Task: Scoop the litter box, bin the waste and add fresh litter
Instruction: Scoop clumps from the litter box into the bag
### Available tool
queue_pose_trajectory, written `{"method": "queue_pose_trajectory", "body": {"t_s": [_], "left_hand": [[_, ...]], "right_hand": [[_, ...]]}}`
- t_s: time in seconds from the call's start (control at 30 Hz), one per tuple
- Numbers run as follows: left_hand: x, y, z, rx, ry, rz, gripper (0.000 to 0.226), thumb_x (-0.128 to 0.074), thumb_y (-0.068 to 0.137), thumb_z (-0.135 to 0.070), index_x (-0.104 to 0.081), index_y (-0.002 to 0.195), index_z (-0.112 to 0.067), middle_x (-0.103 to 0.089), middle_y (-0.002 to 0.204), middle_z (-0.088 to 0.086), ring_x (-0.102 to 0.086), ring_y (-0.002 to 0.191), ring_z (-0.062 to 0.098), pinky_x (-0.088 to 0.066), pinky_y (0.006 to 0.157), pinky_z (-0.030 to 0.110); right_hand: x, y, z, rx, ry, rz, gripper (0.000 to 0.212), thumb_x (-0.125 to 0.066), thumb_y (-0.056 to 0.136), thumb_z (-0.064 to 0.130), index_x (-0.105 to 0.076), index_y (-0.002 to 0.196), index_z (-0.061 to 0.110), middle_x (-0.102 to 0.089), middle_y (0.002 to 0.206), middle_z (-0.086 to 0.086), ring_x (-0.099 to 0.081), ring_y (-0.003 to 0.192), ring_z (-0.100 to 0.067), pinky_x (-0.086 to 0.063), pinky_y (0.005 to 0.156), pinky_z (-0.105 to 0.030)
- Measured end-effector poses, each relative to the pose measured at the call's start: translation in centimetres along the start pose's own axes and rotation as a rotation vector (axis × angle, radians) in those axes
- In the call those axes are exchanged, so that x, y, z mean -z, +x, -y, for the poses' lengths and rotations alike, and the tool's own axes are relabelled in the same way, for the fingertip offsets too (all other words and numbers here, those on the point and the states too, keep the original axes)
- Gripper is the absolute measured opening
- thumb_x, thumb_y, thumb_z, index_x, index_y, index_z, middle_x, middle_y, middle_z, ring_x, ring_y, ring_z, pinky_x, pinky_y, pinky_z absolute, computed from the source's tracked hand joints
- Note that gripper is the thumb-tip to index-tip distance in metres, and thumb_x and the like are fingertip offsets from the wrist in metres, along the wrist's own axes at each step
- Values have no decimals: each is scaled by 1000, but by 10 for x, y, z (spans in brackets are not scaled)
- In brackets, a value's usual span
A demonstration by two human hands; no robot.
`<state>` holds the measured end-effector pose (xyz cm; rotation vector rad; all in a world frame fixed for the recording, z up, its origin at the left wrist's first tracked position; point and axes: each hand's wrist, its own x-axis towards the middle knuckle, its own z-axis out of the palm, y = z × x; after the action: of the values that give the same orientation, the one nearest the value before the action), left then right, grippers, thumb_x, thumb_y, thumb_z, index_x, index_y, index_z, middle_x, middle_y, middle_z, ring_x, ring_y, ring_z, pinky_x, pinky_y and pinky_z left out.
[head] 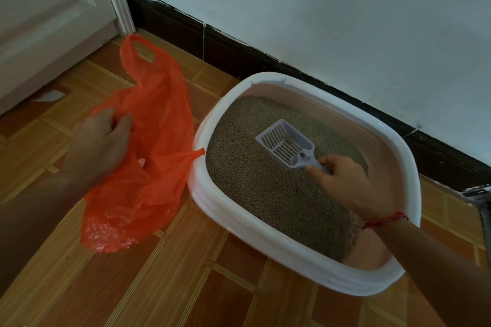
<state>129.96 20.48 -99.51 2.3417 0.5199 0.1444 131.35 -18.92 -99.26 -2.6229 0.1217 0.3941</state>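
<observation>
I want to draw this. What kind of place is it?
Probably a home with a cat: a litter box sits on a patterned floor by the wall, near a door.

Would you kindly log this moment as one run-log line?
step: scooping | right hand: holds scoop by handle, inside litter box | left hand: grips orange bag on floor, beside litter box

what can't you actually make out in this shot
All in the head view:
Contents of the orange bag: hidden by its folds and the left hand gripping its mouth.
Handle end of the scoop: covered by the right hand.
Bits in the scoop: too small to tell waste from litter.
Dark object at the right: cut off by the frame edge.
</observation>
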Motion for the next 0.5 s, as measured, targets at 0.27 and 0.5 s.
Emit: {"method": "queue_pose_trajectory", "body": {"t_s": [0.27,0.5], "left_hand": [[2,0,0,11,7,-12,38,-44,104,-33,-60,84,-5,-61,77,15,-54,67,26,-37,56,34],[8,-3,-7,-5,-7,-20,35,-44,104,-32,-56,79,-10,-58,73,8,-55,67,23,-39,57,33]], "right_hand": [[-1,0,30,125,-4,46,18,-60,93,40,-62,89,23,-62,69,2,-55,55,-10,-42,49,-22],[-1,13,107,355,-56,57,20,-58,91,42,-62,94,23,-64,74,3,-62,62,-17,-57,61,-37]]}}
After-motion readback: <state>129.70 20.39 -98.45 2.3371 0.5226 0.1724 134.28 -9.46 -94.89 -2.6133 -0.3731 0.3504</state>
